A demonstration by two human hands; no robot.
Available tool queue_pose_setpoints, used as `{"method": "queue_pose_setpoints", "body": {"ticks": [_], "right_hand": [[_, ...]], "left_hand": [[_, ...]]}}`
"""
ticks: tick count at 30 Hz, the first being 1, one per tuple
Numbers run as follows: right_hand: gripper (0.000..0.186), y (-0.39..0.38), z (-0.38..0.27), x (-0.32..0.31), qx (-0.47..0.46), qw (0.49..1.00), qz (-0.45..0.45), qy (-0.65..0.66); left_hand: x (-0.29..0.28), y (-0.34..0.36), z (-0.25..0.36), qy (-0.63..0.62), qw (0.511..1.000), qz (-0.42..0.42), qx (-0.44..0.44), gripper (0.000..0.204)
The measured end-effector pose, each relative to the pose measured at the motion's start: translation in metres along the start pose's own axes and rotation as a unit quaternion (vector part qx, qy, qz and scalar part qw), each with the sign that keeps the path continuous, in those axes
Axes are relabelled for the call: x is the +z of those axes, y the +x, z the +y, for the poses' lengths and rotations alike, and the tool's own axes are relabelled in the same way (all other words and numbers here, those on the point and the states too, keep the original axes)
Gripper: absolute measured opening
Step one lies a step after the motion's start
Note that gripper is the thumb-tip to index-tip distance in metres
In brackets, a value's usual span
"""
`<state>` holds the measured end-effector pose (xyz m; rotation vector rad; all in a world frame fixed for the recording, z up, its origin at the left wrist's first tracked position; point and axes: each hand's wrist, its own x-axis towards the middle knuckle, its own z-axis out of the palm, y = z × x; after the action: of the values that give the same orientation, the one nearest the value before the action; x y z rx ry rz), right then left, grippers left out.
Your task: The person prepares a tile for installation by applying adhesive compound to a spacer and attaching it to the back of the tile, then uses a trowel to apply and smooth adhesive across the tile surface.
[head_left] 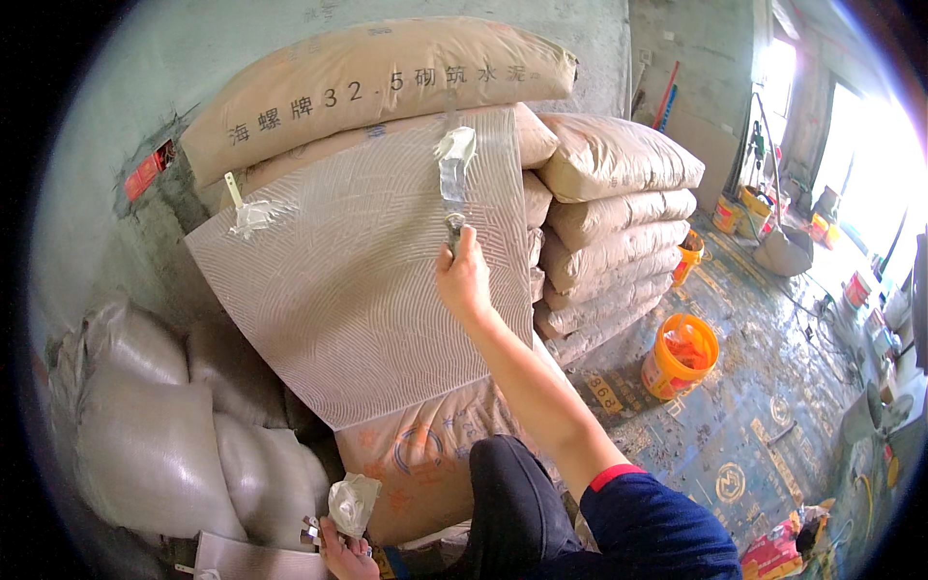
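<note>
A large tile (358, 300) leans against stacked bags, its back covered in combed, curving ridges. My right hand (462, 275) is closed around the handle of a putty knife (452, 184). White paste (456, 145) covers the far end of its blade, at the tile's upper right. Near the tile's upper left corner, a thin pale strip (234, 190) sticks up from a smear of white paste (253, 217). Low in the view, my left hand (348, 558) is closed beside a lump of white paste (354, 503) and a small metal piece (309, 532); its exact hold is unclear.
Brown cement bags (619, 217) are piled behind and right of the tile. Full grey sacks (155, 445) lie at left. An orange bucket (680, 356) stands on the covered floor (744, 396). Another ridged panel (256, 559) shows at the bottom. My knee (517, 503) is close by.
</note>
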<state>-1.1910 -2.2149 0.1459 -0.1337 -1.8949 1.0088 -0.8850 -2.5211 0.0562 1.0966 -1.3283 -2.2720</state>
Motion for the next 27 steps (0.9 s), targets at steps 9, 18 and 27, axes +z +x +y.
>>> {"method": "queue_pose_setpoints", "body": {"ticks": [9,18,27], "right_hand": [[0.03,0.018,-0.039,-0.127,-0.039,0.992,-0.065,-0.102],[0.032,0.055,-0.041,-0.093,-0.029,0.993,-0.083,-0.078],[0.036,0.012,-0.047,-0.097,0.066,0.983,-0.149,-0.086]], "left_hand": [[-0.021,0.005,0.005,-0.099,0.995,0.003,0.007,0.017],[-0.039,0.021,-0.014,-0.094,0.99,-0.056,0.086,0.026],[-0.05,0.017,-0.011,-0.071,0.993,-0.028,0.088,0.025]]}}
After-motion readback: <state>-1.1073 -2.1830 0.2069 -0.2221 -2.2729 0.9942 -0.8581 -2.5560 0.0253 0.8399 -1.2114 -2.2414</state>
